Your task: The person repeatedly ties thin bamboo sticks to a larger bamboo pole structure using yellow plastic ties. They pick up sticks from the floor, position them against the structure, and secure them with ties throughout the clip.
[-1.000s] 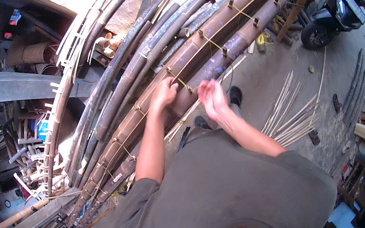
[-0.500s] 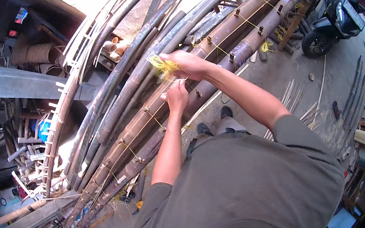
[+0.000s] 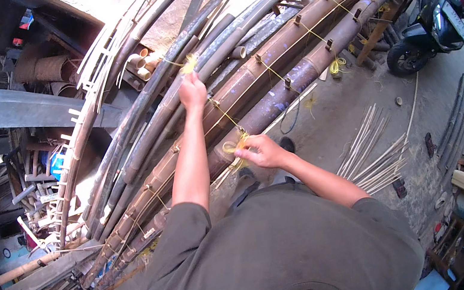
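My left hand (image 3: pixel 192 95) is raised over the far bamboo poles, closed on a tuft of yellow string (image 3: pixel 189 64) that sticks up past the fingers. Nearer to me, my right hand (image 3: pixel 262 152) pinches a looped bunch of yellow string (image 3: pixel 230 146) beside the near bamboo pole (image 3: pixel 263 109). Between the hands, string runs in a zigzag over short pegs (image 3: pixel 288 82) that stand up from this pole and from the thick brown bamboo pole (image 3: pixel 240 83) alongside it. Whether the two bunches join is too fine to see.
Dark bamboo poles (image 3: pixel 172 72) lie stacked beyond the strung pair. Thin bamboo strips (image 3: pixel 367 154) are spread on the floor at right, with a parked motorbike (image 3: pixel 431 22) farther off. A curved rack with rungs (image 3: pixel 74 164) rises at left. Another string bundle (image 3: pixel 338 65) hangs at the near pole.
My hands were close together over the poles and have parted. The left moved up and away to the left; the right came down toward me, each with yellow string.
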